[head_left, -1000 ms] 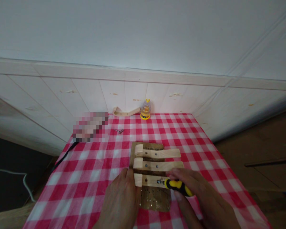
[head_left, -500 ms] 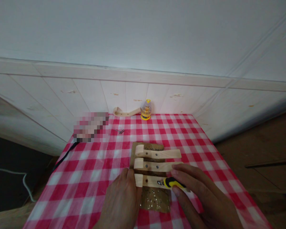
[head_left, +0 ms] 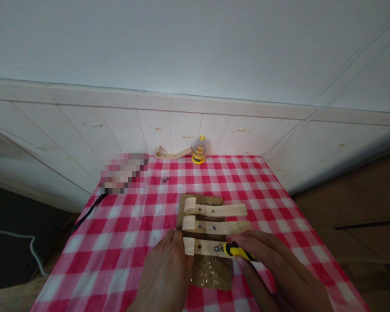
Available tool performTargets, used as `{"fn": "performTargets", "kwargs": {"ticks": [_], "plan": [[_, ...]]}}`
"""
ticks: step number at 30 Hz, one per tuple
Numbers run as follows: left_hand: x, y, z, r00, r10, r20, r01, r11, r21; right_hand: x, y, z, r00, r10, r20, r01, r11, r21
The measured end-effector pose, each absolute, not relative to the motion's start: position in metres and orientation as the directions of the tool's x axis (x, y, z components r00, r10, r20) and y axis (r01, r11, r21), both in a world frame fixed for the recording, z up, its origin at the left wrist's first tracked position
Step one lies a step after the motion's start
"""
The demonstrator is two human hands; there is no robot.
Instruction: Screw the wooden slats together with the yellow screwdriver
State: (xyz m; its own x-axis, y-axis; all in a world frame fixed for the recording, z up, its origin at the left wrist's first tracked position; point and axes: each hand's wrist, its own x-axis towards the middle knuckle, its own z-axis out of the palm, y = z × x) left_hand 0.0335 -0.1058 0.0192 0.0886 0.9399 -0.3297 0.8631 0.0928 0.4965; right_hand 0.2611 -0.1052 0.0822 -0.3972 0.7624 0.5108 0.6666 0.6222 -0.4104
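A brown board [head_left: 211, 273], partly covered in shiny tape, lies on the table with three pale wooden hooks across it. The far hook [head_left: 225, 210] and the middle hook [head_left: 230, 227] each show two screw heads. My left hand [head_left: 165, 273] is closed on the board's left edge, beside the curled end of the near hook [head_left: 190, 246]; some of its fingertips are hidden. A yellow and black screwdriver [head_left: 235, 250] is pinched in my right hand [head_left: 279, 264]. Its tip meets the near hook at the right-hand hole, and a dark hole shows to the left of it.
Several loose screws [head_left: 163, 179] lie further back on the checked tablecloth [head_left: 133, 234]. Against the white wall [head_left: 123, 125] stand another wooden hook [head_left: 173, 153] and a clear, yellow-based bit case [head_left: 199, 151]. A blurred-out object [head_left: 125, 173] with a black strap rests at the back left.
My right hand's upper fingers have slid down and toward me around the screwdriver handle, baring the middle hook's right end. My left hand, the board and the hooks stay in place.
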Motion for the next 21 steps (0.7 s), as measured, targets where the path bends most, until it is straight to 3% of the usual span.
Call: {"fn": "performTargets", "kwargs": {"ticks": [13,21], "plan": [[0.0359,-0.1059,0.0239,0.071,0.940,-0.333,0.872,0.103,0.478,0.2579,-0.0983,0.0737,-0.331,0.797,0.506,0.644,0.582,-0.497],[0.0358,-0.1026,0.0271,0.066,0.920,-0.387,0.875,0.133,0.465,0.2599,-0.1027,0.0717,-0.409,0.745,0.526,0.625,0.649,-0.434]]}}
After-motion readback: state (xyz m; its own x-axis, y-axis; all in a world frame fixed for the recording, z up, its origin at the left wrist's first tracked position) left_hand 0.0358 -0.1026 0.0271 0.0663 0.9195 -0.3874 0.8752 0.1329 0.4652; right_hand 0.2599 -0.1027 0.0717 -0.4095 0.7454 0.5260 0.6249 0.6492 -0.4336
